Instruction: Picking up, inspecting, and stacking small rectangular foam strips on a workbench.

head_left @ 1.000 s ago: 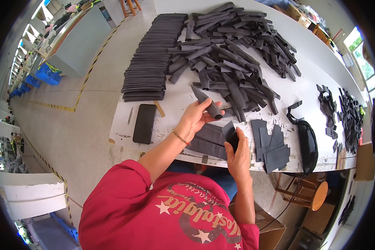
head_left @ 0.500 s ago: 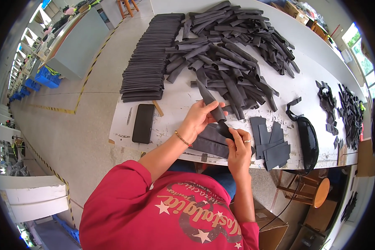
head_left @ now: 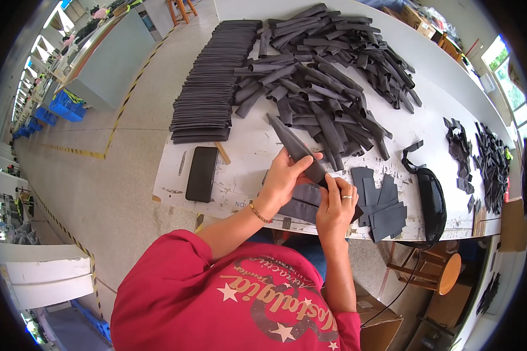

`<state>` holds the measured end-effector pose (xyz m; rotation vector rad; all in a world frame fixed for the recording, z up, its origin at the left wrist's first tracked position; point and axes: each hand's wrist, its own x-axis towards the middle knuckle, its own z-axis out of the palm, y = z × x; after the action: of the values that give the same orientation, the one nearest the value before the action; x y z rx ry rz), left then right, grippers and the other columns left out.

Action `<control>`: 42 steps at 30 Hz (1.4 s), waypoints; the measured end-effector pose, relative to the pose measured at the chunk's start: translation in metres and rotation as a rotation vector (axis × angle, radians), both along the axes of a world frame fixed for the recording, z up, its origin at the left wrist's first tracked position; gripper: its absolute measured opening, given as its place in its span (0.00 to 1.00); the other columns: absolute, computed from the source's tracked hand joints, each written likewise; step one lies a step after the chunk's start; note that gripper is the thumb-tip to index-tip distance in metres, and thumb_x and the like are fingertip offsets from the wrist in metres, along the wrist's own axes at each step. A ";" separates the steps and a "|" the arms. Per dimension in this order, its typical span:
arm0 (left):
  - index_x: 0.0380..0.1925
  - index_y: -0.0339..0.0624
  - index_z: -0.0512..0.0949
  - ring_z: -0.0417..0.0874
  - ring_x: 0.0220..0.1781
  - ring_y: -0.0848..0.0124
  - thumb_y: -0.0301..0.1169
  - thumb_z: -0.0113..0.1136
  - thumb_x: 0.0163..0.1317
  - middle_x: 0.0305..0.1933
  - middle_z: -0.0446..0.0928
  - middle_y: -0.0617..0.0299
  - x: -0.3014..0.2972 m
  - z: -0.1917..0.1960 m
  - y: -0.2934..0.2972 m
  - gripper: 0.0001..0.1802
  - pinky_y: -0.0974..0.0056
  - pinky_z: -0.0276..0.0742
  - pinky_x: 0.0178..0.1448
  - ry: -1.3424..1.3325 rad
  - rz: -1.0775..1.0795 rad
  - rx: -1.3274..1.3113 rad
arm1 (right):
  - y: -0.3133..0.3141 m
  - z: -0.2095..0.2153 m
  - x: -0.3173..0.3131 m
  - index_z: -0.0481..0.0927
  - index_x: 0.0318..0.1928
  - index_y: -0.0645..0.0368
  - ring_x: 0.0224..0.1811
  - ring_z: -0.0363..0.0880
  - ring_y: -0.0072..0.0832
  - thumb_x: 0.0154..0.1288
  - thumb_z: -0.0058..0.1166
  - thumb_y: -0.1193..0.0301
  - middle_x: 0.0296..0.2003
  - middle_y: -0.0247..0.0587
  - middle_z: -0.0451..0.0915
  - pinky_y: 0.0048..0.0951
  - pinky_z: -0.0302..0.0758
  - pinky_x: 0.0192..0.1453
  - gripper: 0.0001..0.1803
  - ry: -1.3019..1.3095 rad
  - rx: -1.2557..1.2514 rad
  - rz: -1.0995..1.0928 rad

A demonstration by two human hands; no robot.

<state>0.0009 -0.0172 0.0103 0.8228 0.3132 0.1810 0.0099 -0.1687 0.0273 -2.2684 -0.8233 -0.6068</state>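
Observation:
A long dark grey fabric sleeve [head_left: 290,140] is held slantwise above the near edge of the table, its narrow end pointing up and left. My left hand [head_left: 286,178] grips it around the middle, thumb on top. At its lower end my right hand [head_left: 336,205], with a ring on one finger, pinches the fabric. Flat dark pieces [head_left: 303,202] lie beneath my hands, partly covered by them. Just right of my right hand are several flat dark rectangular pieces [head_left: 387,219], overlapping. Beyond my hands spreads a heap of similar rolled sleeves [head_left: 325,88].
A tall row of stacked flat dark pieces [head_left: 208,88] stands at the far left of the white table [head_left: 246,158]. Near it lie a black phone [head_left: 202,174] and a wooden stick [head_left: 223,153]. Rightward are a black mesh pouch [head_left: 432,202], small dark scraps [head_left: 490,169] and a stool [head_left: 449,274].
Both hands have come closer together along the sleeve. The sleeve's lower end, bent and twisted before, now runs straight into my right hand; my left hand moved slightly down and right.

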 end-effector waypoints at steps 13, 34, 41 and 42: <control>0.43 0.35 0.77 0.81 0.52 0.64 0.40 0.51 0.72 0.38 0.82 0.54 -0.004 -0.004 -0.016 0.17 0.58 0.73 0.61 -0.201 -0.133 0.013 | 0.006 -0.024 -0.012 0.70 0.47 0.64 0.46 0.73 0.54 0.54 0.62 0.81 0.45 0.57 0.74 0.47 0.72 0.48 0.20 0.172 0.120 0.168; 0.52 0.35 0.75 0.84 0.47 0.59 0.39 0.53 0.71 0.40 0.82 0.55 0.002 0.010 -0.001 0.19 0.56 0.76 0.58 -0.251 0.027 -0.165 | -0.007 -0.010 0.012 0.75 0.37 0.63 0.36 0.78 0.46 0.55 0.62 0.82 0.40 0.49 0.76 0.39 0.76 0.36 0.10 0.148 0.135 0.328; 0.47 0.38 0.76 0.83 0.52 0.56 0.41 0.51 0.72 0.36 0.81 0.57 -0.008 0.009 -0.018 0.17 0.56 0.76 0.59 -0.253 0.010 -0.240 | -0.002 -0.008 0.011 0.76 0.35 0.64 0.36 0.78 0.44 0.55 0.61 0.84 0.40 0.48 0.77 0.38 0.76 0.36 0.09 0.156 0.200 0.355; 0.47 0.38 0.76 0.82 0.54 0.55 0.41 0.51 0.72 0.36 0.81 0.58 -0.009 0.010 -0.020 0.17 0.56 0.75 0.59 -0.263 -0.006 -0.239 | -0.002 -0.007 0.011 0.76 0.35 0.64 0.36 0.78 0.44 0.55 0.61 0.84 0.40 0.48 0.77 0.38 0.76 0.36 0.09 0.158 0.199 0.353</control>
<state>-0.0081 -0.0368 0.0201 0.5550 0.0820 0.2389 0.0211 -0.1707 0.0200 -1.9033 -1.0056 -0.3258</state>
